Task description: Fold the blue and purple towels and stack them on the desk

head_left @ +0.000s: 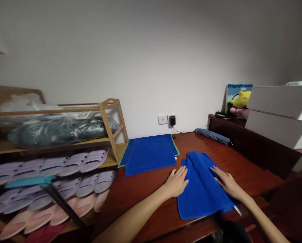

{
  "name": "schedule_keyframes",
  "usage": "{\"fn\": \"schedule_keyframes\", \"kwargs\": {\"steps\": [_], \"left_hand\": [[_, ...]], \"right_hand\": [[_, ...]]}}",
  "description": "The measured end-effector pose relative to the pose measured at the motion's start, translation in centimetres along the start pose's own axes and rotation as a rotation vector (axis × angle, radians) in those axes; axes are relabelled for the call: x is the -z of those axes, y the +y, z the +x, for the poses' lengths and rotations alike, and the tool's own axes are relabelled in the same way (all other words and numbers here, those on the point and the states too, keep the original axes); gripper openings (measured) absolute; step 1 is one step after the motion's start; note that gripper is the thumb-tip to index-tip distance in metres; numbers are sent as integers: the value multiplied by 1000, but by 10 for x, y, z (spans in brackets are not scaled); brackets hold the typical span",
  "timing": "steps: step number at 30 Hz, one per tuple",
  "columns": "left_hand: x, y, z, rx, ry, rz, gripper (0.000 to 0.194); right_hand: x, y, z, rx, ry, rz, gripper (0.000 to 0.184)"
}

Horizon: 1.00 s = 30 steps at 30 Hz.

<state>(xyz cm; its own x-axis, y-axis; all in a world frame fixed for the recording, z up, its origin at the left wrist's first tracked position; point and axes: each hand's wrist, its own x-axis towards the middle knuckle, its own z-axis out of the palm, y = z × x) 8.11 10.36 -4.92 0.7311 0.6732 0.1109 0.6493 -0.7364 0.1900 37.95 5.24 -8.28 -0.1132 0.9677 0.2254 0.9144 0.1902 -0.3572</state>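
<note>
A blue towel [201, 189], creased and partly folded over, lies near the front edge of the reddish-brown wooden table. My left hand [176, 181] rests flat with fingers stretched out, its fingertips at the towel's left edge. On the right side of the same towel, my right hand [228, 182] lies with its fingers spread, touching the cloth. Further back on the left, blue towels [151, 153] are laid flat one on the other, the lower with a green edge.
To the left stands a wooden rack [107, 125] holding lilac and pink slippers [94, 161] and plastic-wrapped bundles. A folded umbrella [213, 136] lies at the table's back right. White boxes [274, 125] sit on a raised shelf at right. A black plug [172, 120] is in the wall socket.
</note>
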Motion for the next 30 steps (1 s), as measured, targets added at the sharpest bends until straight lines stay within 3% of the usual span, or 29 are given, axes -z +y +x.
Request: {"fn": "schedule_keyframes", "kwargs": {"steps": [6,18,23,30], "left_hand": [[-2,0,-11,47,-46,-72,63],[11,17,-99,120,-41,-13,65],[15,9,-133,216,-52,12,66],[24,-17,-178,230,-10,128,68]], "right_hand": [[-4,9,-17,-10,-52,-125,53],[7,17,-33,1,-119,-77,53],[6,25,-37,-1,-109,-93,53],[10,38,-40,-8,-111,-67,53]]}}
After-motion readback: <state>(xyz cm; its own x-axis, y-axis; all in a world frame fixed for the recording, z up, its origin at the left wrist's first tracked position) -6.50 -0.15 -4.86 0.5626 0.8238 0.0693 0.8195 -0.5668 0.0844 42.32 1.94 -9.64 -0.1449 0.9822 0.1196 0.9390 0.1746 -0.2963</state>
